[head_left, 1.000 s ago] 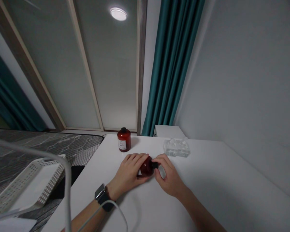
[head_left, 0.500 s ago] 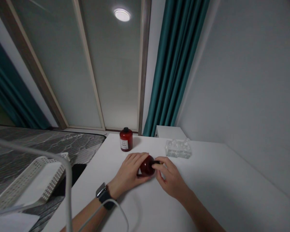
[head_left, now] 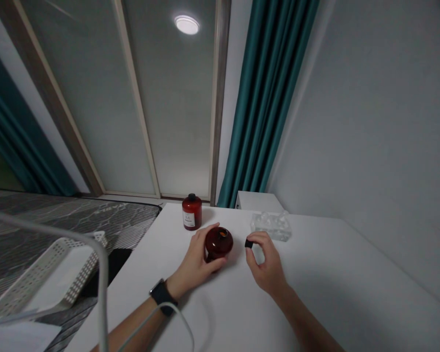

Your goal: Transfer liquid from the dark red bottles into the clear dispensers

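My left hand (head_left: 196,256) is wrapped round a dark red-brown glass bottle (head_left: 219,243), thumb on the near side and fingers behind. The bottle's neck is uncapped, and its round opening faces up and slightly towards me. Just to the right, my right hand (head_left: 266,261) pinches a small black cap (head_left: 248,243) between thumb and fingertips, apart from the bottle. Farther back stands a second red-brown bottle (head_left: 191,212), upright, with a white label and a black cap on it.
A clear, bumpy plastic block (head_left: 270,227) lies on the white table (head_left: 227,313) behind my right hand. Left of the table is a white perforated basket (head_left: 29,288). A pale cable or tube (head_left: 103,283) crosses the left foreground. A white cabinet (head_left: 258,200) stands beyond the far edge.
The black cap has come off the bottle and moved right in my right hand. My left hand has turned the bottle from lying tilted to more upright, its open mouth now showing.
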Available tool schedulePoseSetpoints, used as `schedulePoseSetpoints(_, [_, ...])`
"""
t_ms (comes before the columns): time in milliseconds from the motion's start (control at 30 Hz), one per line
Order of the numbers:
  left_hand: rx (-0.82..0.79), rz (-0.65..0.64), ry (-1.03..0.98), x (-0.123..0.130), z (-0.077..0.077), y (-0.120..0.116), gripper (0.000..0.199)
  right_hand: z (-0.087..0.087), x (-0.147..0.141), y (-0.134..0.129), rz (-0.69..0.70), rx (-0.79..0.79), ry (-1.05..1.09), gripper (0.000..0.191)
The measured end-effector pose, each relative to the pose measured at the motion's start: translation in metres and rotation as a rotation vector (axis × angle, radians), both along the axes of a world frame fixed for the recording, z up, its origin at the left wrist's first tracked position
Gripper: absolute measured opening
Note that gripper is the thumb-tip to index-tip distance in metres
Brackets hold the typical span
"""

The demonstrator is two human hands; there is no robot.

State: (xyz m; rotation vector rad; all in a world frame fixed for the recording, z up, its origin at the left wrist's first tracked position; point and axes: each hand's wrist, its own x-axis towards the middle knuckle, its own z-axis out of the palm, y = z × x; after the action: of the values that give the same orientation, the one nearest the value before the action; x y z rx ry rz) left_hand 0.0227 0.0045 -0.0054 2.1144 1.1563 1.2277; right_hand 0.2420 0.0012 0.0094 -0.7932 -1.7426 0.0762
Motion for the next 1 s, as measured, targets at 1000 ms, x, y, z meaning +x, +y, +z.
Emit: schedulePoseSetpoints(1000, [0.713,0.058,0.28,-0.026,0.036,-0.011,0.024,-0.005,-0.025,-0.025,0.22,-0.17,0.076,0.028])
